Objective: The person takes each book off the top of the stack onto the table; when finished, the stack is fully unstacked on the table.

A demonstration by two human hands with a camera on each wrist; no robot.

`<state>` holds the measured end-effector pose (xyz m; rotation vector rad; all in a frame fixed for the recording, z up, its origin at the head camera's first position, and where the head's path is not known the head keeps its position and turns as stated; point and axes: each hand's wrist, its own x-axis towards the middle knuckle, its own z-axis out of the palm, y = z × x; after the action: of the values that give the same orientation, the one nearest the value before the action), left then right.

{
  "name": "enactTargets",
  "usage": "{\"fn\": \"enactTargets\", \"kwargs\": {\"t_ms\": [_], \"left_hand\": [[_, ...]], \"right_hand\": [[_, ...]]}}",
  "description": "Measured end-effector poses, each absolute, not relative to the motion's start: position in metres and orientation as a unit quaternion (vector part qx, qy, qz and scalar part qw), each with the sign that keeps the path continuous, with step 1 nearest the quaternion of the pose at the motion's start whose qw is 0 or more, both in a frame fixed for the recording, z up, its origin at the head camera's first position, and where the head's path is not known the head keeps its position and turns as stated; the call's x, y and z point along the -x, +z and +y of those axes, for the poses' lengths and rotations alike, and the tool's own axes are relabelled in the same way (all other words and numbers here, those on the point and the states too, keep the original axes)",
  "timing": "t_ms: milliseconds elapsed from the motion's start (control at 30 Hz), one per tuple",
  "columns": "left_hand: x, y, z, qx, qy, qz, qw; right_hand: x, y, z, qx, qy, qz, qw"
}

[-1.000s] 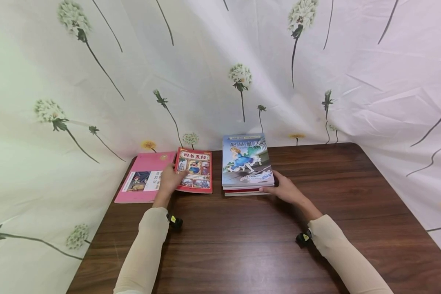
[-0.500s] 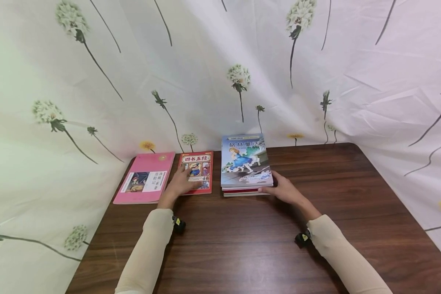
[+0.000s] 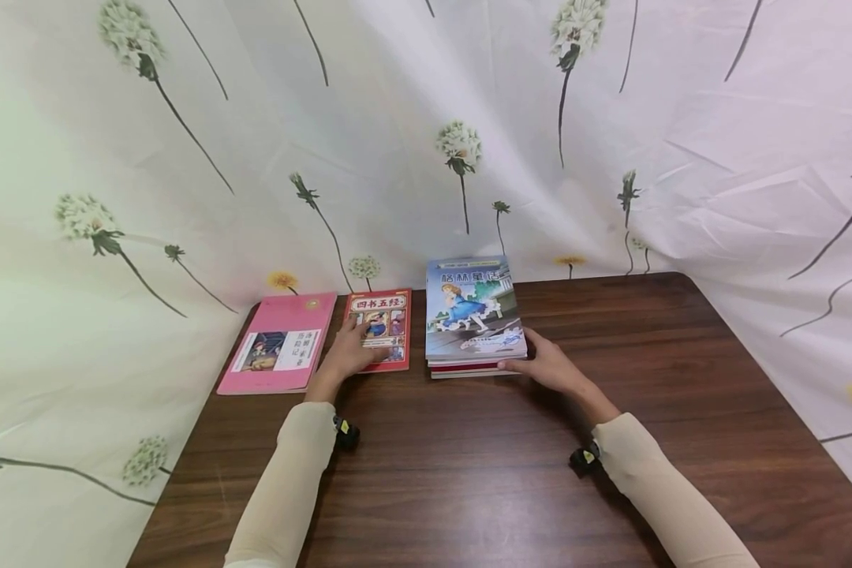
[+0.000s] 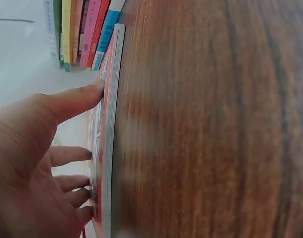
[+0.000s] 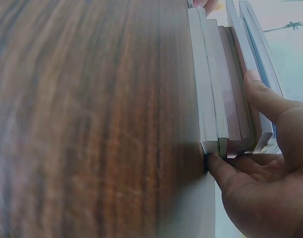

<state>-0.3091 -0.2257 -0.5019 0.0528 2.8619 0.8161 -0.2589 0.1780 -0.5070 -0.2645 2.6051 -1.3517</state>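
In the head view, a thin red book (image 3: 399, 319) lies flat on the table. My left hand (image 3: 345, 353) rests on its left part, hiding some of the cover. The left wrist view shows the thumb and spread fingertips touching the cover, not wrapped round the book's pale page edge (image 4: 112, 114). To the right stands a stack of books (image 3: 468, 315), topped by a blue one with a girl in a blue dress. My right hand (image 3: 554, 367) holds the stack's near right corner, thumb on the front edges, other fingers along the right side, as the right wrist view shows.
A pink book (image 3: 273, 375) lies flat at the table's left edge, beside the red book. The dark wooden table (image 3: 454, 465) stretches toward me and to the right. A white curtain (image 3: 390, 158) printed with dandelions hangs behind the table's far edge.
My left hand has moved from the red book's left edge rightward onto its cover. The red book has shifted slightly and lies flat. The right hand stays at the stack's corner.
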Motion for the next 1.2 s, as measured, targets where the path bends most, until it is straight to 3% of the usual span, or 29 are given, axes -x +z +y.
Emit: {"fn": "enactTargets", "kwargs": {"t_ms": [533, 767, 1200], "left_hand": [[0.281, -0.478, -0.191, -0.054, 0.396, 0.917, 0.016], [0.262, -0.481, -0.162, -0.104, 0.514, 0.849, 0.062], [0.247, -0.495, -0.125, -0.112, 0.530, 0.831, 0.127]], "right_hand": [[0.258, -0.511, 0.177, 0.092, -0.468, 0.874, 0.094], [0.258, -0.510, 0.180, 0.090, -0.465, 0.876, 0.090], [0.258, -0.509, 0.179, 0.094, -0.464, 0.875, 0.096]]}}
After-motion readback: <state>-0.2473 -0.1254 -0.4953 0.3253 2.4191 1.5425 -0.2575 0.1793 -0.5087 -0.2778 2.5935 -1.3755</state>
